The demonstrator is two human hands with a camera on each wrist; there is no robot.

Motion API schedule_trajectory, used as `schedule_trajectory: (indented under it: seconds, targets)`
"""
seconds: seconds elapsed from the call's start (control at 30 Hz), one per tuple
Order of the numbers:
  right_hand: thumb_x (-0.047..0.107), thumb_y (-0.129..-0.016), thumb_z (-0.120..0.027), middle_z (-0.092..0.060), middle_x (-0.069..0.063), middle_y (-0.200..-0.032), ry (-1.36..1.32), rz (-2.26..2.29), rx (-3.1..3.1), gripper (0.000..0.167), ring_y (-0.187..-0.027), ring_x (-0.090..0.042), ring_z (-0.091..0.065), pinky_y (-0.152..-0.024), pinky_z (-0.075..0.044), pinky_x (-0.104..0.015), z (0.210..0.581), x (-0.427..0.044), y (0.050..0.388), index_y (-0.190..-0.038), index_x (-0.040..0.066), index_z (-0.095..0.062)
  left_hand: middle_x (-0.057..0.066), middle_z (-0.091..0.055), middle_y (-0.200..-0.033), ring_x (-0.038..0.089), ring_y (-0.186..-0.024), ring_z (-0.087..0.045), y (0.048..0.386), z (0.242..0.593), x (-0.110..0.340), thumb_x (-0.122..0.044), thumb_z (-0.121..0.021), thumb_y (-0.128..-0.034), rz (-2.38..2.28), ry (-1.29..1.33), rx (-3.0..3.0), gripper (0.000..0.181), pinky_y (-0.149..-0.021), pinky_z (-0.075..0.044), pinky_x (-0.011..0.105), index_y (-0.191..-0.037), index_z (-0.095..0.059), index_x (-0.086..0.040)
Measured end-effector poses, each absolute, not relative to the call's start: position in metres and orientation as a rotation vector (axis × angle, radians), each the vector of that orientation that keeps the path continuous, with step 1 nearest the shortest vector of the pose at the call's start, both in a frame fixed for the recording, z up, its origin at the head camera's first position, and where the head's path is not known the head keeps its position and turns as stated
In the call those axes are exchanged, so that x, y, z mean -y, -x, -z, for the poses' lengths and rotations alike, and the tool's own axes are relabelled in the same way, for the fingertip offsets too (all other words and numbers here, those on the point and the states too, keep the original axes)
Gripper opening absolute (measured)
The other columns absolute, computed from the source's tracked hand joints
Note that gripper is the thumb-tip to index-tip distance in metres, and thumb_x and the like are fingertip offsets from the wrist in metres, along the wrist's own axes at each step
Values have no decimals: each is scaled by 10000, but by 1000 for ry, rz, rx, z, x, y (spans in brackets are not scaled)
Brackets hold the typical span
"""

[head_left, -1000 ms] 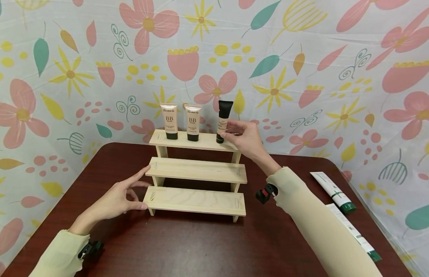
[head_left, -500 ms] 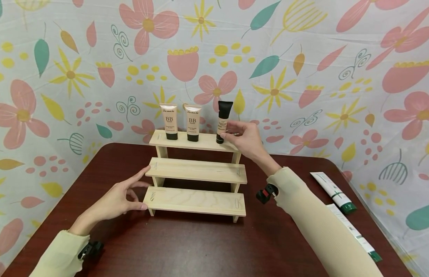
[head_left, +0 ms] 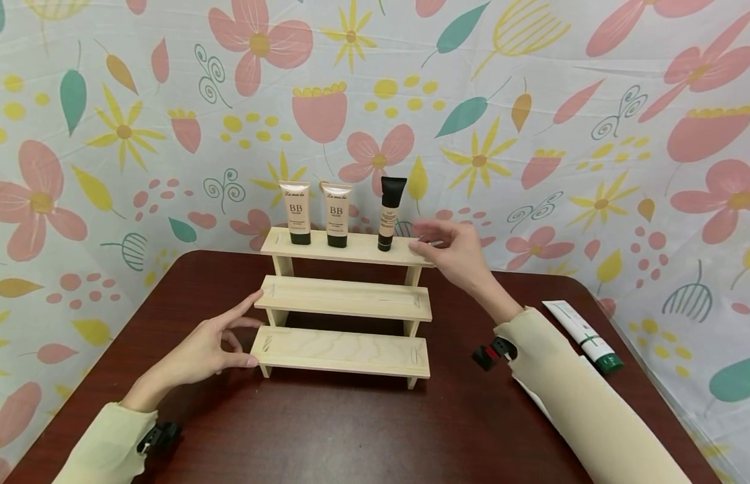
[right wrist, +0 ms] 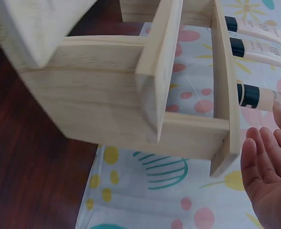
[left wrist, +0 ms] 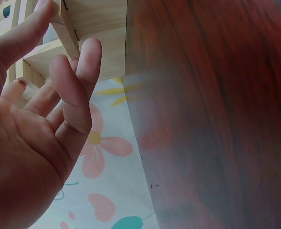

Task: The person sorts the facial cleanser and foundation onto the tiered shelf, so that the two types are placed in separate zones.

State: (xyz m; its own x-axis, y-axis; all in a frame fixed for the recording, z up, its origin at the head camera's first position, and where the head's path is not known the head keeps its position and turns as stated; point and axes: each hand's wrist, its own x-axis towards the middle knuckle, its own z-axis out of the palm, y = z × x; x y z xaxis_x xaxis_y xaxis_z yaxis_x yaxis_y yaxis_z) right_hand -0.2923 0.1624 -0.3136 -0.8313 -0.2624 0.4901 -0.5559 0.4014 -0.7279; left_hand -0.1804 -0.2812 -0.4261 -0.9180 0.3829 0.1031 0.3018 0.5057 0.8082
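Observation:
Three tubes stand upright on the top step of a light wooden three-step rack point(head_left: 344, 351): two beige BB tubes point(head_left: 296, 214) point(head_left: 336, 216) at the left and a slimmer black-topped tube point(head_left: 389, 214) toward the right. Just right of that slim tube, my right hand point(head_left: 456, 255) is apart from it in the head view, fingers relaxed around nothing, near the step's right end. My left hand point(head_left: 199, 349) touches the rack's left side with thumb and index fingertip on the lower steps; in the left wrist view the fingers point(left wrist: 73, 95) are loosely bent beside the wood.
A white tube with a green cap point(head_left: 583, 336) lies on the dark red-brown table point(head_left: 326, 430) at the right. A second white tube there is mostly covered by my right sleeve point(head_left: 586, 396). A flower-patterned cloth point(head_left: 532, 81) hangs behind the table.
My right hand has let go of the slim black-topped tube and moved right, its sleeve now covering most of the lower white tube. The left hand has stayed in place.

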Motion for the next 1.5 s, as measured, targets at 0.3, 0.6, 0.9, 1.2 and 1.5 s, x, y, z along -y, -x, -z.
schedule_trajectory:
  seconds: [0.3, 0.6, 0.9, 1.2, 1.5]
  targets:
    - [203, -952, -821, -770, -64, -1121, -615, -1279, 2486, 300, -958, -164, -715, -793, -564, -237, 325, -208, 256, -1219, 75, -773, 163, -665, -1352, 212, -730, -680, 179, 425, 282, -105, -929, -812, -1389, -592, -2661, 1125, -441, -511, 347, -1680, -268, -378]
    - [137, -924, -844, -783, -56, -1060, -556, -1222, 2471, 270, -889, -82, -711, -743, -524, -188, 347, -254, 213, -1187, 125, -786, 207, -652, -1365, 208, -716, -673, 176, 421, 280, -87, -925, -812, -1435, -620, -2630, 1133, -418, -492, 341, -1693, -250, -319]
    - [139, -950, -817, -775, -51, -1077, -453, -1193, 2600, 282, -878, -99, -731, -737, -547, -192, 375, -299, 170, -1224, 110, -756, 217, -652, -1362, 206, -715, -684, 178, 426, 280, -93, -926, -814, -1452, -605, -2620, 1156, -419, -500, 355, -1699, -220, -328]
    - [198, -964, -809, -782, -42, -1064, -287, -1121, 2686, 260, -898, -83, -724, -732, -547, -184, 393, -335, 136, -1211, 128, -764, 235, -643, -1374, 251, -716, -700, 178, 428, 280, -115, -905, -846, -1481, -627, -2608, 1099, -422, -511, 372, -1699, -236, -299]
    - [184, -958, -813, -783, -71, -1047, -224, -1068, 2759, 283, -865, -75, -733, -697, -575, -217, 404, -362, 120, -1211, 73, -756, 239, -639, -1381, 202, -716, -694, 178, 430, 281, -110, -903, -849, -1473, -616, -2621, 1109, -427, -518, 375, -1698, -225, -330]
